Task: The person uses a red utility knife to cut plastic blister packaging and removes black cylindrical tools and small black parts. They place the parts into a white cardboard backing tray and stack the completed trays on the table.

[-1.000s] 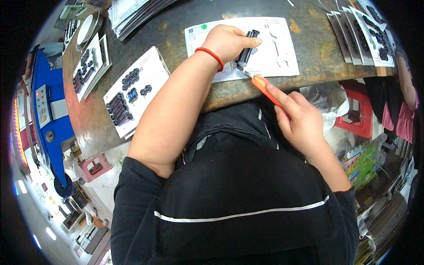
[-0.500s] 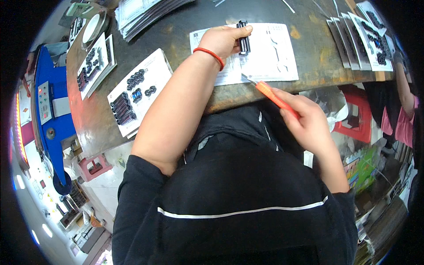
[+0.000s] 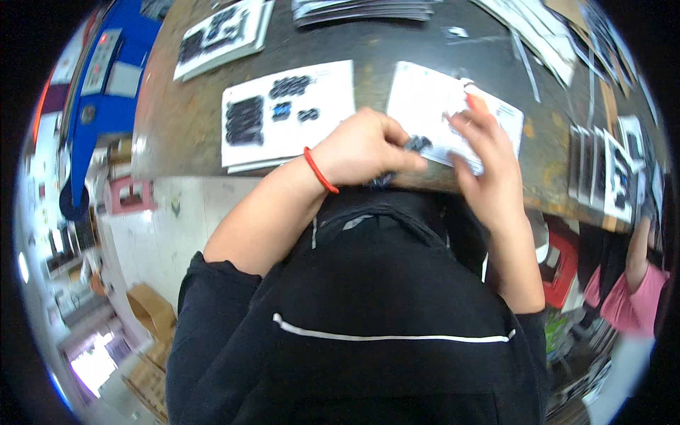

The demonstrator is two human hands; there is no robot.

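My left hand (image 3: 365,149), a red cord round its wrist, is closed round a bundle of black parts (image 3: 418,144) at the table's near edge. The bundle shows past the thumb and below the palm. Over the white printed sheet (image 3: 413,92) my right hand (image 3: 489,152) has its fingers spread and slightly blurred. At its fingertips is an orange-handled tool (image 3: 477,103), resting on the sheet or just above it. Its metal tip is too smeared to make out.
Left of the sheet lies a stack of cards with black parts (image 3: 244,120); another card stack (image 3: 227,32) is farther back. More stacked sheets (image 3: 361,10) lie at the far edge. Cards stand upright (image 3: 602,170) at the right, near a person in pink (image 3: 630,297).
My left hand has drawn the black bundle toward me, off the sheet. My right hand has moved forward over the sheet and opened from the orange-handled tool. The view has shifted.
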